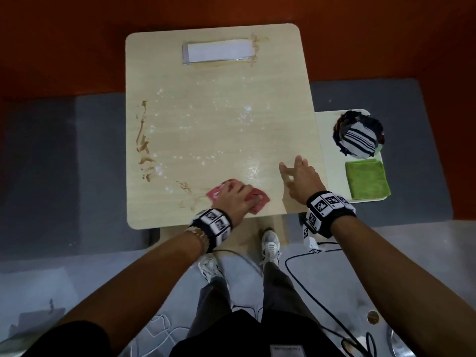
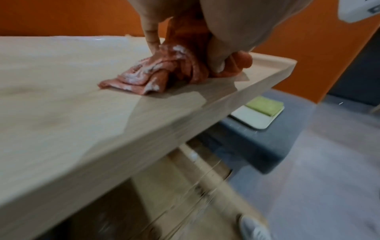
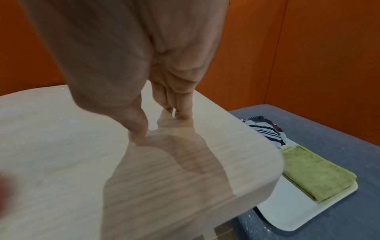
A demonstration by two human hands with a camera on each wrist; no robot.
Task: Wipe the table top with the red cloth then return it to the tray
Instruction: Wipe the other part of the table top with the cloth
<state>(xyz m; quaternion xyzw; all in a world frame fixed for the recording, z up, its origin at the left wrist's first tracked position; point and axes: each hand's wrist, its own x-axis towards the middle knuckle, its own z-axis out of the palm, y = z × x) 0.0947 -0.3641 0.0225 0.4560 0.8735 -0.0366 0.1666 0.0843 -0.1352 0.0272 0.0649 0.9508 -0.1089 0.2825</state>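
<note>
Wiping is underway: left hand (image 1: 235, 195) grips the bunched red cloth (image 2: 156, 74) against the table top (image 1: 219, 130), right hand (image 1: 300, 176) braced, fingers spread. Brown smears (image 1: 144, 140) and white specks, powder perhaps, remain; the tray (image 1: 332, 161) waits.

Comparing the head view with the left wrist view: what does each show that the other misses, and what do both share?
Only the head view shows the brown smears, white specks, the white paper strip, the striped cloths and the right hand with fingertips on the table. Only the left wrist view shows white residue caught in the cloth's folds. Both show the left hand gripping the red cloth on the table top, and the green cloth on the tray.
</note>
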